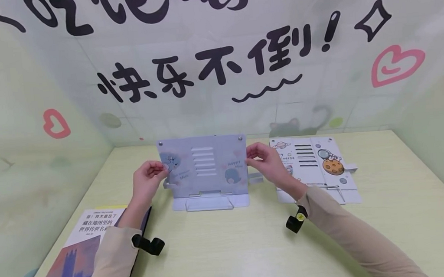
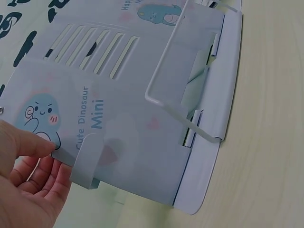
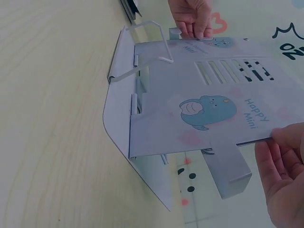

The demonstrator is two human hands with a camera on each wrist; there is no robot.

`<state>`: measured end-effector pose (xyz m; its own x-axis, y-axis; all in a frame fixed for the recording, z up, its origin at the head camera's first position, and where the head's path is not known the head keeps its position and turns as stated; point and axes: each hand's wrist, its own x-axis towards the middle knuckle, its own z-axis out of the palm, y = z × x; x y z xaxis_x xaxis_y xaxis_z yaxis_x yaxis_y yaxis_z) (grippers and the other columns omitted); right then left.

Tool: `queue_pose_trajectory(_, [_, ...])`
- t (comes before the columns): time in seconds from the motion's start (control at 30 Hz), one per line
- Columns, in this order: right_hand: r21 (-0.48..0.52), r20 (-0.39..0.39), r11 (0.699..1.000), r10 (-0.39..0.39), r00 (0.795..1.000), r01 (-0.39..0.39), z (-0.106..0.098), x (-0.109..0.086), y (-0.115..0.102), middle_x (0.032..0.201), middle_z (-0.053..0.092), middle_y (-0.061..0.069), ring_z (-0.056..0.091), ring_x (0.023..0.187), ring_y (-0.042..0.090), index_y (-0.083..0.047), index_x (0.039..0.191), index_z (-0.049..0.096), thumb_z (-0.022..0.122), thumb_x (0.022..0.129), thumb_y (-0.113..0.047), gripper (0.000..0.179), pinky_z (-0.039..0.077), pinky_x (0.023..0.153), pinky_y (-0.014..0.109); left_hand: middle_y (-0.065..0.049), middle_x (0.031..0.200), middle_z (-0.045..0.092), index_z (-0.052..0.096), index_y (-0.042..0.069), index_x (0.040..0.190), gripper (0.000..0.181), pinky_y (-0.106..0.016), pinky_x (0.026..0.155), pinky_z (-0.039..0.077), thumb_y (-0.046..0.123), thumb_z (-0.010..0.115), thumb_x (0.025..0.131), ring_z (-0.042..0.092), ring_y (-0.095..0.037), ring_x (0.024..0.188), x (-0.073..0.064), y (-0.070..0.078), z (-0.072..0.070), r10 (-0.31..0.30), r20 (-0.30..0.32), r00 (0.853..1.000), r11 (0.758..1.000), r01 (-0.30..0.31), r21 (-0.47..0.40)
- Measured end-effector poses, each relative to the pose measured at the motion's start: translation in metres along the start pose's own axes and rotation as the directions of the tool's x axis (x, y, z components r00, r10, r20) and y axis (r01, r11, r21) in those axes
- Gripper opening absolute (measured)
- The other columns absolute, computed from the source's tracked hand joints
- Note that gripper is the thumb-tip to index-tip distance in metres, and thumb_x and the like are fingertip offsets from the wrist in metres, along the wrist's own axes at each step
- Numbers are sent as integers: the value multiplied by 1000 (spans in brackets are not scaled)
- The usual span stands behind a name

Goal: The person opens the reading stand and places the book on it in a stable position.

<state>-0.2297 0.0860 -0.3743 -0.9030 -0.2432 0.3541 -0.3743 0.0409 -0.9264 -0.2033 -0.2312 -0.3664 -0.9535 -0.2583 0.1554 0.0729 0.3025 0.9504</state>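
Observation:
A pale lilac book stand with dinosaur pictures and a row of slots stands raised on its base at the back middle of the table. My left hand pinches its left edge, thumb on the front face, as the left wrist view shows beside a blue dinosaur. On the opposite edge my right hand pinches the panel between thumb and fingers. A side clip sticks out below the left hand, and another clip juts out near the right. A clear wire page holder lies across the base.
To the right stands a white book stand with space pictures, partly behind the right forearm. A large book lies at the left under the left forearm. The wooden tabletop meets a printed wall sheet behind.

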Motion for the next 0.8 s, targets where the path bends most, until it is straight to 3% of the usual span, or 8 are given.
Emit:
queue_pose_trajectory(0.23, [-47, 27, 999, -22, 999, 23, 0, -7, -4, 91, 62, 21, 59, 82, 18, 10, 97, 58, 61, 85, 8, 13, 55, 74, 27, 11, 75, 57, 54, -9, 93, 14, -11, 69, 47, -12, 61, 81, 55, 0, 73, -7, -3, 2, 36, -47, 998, 998, -39, -53])
queue_pose_trajectory(0.37, [-49, 22, 994, -92, 996, 93, 1, -14, -2, 88, 63, 19, 60, 80, 16, 9, 95, 59, 62, 84, 9, 12, 55, 72, 28, 13, 73, 57, 53, -11, 92, 14, -11, 68, 47, -14, 61, 80, 55, 0, 72, -9, -3, 4, 57, -74, 996, 995, -63, -80])
queue_pose_trajectory(0.57, [-15, 57, 975, -218, 974, 220, 5, -31, 2, 86, 64, 15, 60, 79, 14, 8, 94, 59, 62, 82, 9, 12, 56, 69, 30, 13, 75, 57, 55, -10, 94, 16, -11, 69, 48, -14, 61, 81, 56, -2, 76, -4, -4, 7, 56, -77, 995, 995, -62, -75])
queue_pose_trajectory(0.8, [41, 101, 966, -260, 960, 257, 17, -52, -4, 86, 60, 23, 58, 79, 13, 9, 95, 58, 62, 82, 12, 15, 56, 65, 40, 11, 77, 58, 54, -14, 96, 18, -11, 71, 48, -16, 60, 80, 56, 0, 76, 6, -6, 10, 102, -51, 993, 990, -107, -88])
